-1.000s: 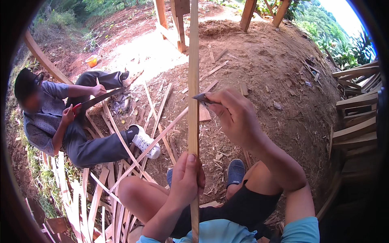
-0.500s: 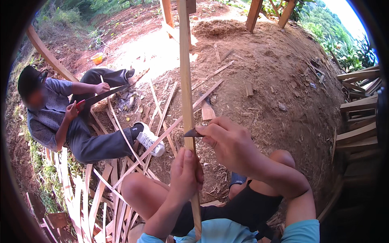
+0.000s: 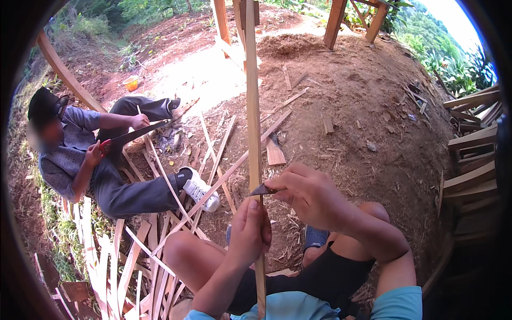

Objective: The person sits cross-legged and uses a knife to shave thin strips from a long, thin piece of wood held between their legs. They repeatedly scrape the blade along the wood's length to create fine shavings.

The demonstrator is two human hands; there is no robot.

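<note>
A long, narrow wooden strip [image 3: 253, 117] stands nearly upright before me, its lower end against my blue shirt. My left hand [image 3: 248, 230] wraps round it low down, thumb pressed along the near face. My right hand [image 3: 306, 193] pinches a small dark blade [image 3: 261, 190], whose pointed end lies across the strip just above my left thumb. Its handle, if any, is hidden in my fingers.
At the left a seated person [image 3: 69, 144] holds a saw [image 3: 138, 132] and a thin strip. Many loose wooden strips [image 3: 154, 266] cover the ground at lower left. Stacked timber [image 3: 472, 176] stands at the right. A short wooden piece [image 3: 274, 152] lies on the dirt ahead.
The blade and my right hand have moved down along the strip, closer to my left thumb. In the picture the strip and my left hand have shifted slightly right.
</note>
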